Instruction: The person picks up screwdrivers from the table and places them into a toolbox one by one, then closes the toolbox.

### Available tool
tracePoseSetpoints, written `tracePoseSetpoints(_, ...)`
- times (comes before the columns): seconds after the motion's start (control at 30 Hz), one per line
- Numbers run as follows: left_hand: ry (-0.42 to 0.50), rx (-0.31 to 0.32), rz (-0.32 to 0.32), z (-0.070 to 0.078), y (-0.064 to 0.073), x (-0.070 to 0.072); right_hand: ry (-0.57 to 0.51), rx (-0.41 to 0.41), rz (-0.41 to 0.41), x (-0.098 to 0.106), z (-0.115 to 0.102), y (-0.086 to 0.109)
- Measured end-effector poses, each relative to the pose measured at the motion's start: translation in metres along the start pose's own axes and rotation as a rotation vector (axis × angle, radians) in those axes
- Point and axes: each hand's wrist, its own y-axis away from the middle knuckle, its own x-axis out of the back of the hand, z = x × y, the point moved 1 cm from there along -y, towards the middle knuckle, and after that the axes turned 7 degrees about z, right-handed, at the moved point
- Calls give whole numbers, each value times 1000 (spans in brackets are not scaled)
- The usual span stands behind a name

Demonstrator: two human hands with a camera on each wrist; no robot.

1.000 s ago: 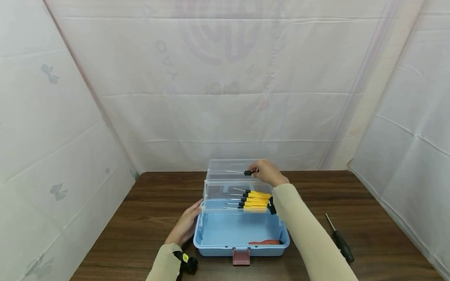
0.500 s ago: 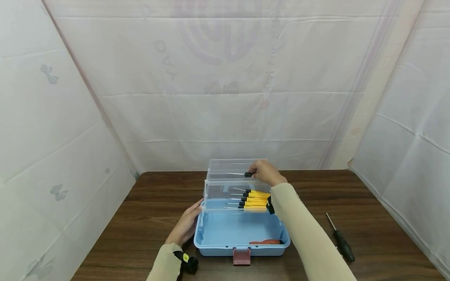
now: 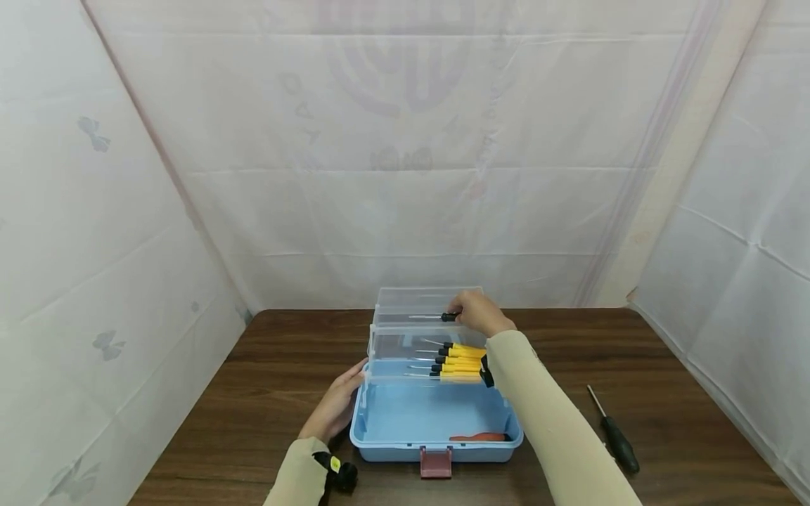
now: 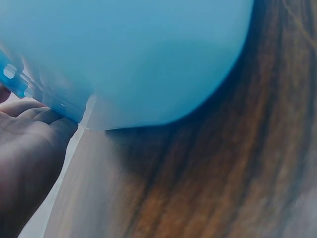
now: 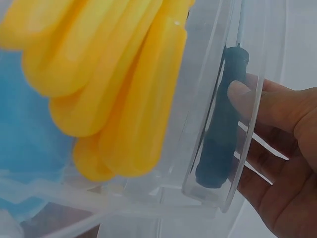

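black screwdriver (image 3: 449,317): may drop toward far edge of bench (image 3: 266,393) if released early.
right hand (image 3: 482,313): pinching its handle.
left hand (image 3: 335,407): straight-fingered against toolbox (image 3: 392,453); slack could let upper tray (image 3: 399,299) tip.

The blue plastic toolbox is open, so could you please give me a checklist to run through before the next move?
1. Right hand has its grip on the slim black-handled screwdriver: ok, thumb on its handle.
2. That screwdriver flat on the floor of the clear plastic upper tray: cannot tell.
3. Left hand against the left side of the blue plastic toolbox: ok.
4. Yellow-handled screwdrivers inside the clear plastic lower tray: ok.
5. Thick black-handled screwdriver inside the toolbox: not ok, it lies on the brown wooden table.
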Motion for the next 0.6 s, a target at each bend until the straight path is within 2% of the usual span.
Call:
tracePoseSetpoints(0.2,-12,12,19,-3,-2,-2,7,-36,15,-1,-1,3)
tracePoseSetpoints(0.43,17,-8,-4,-1,-2,-4,24,-49,53,2,-2,4)
tracePoseSetpoints(0.6,11,-5,16,0,-3,-4,22,-55,59,2,-1,4)
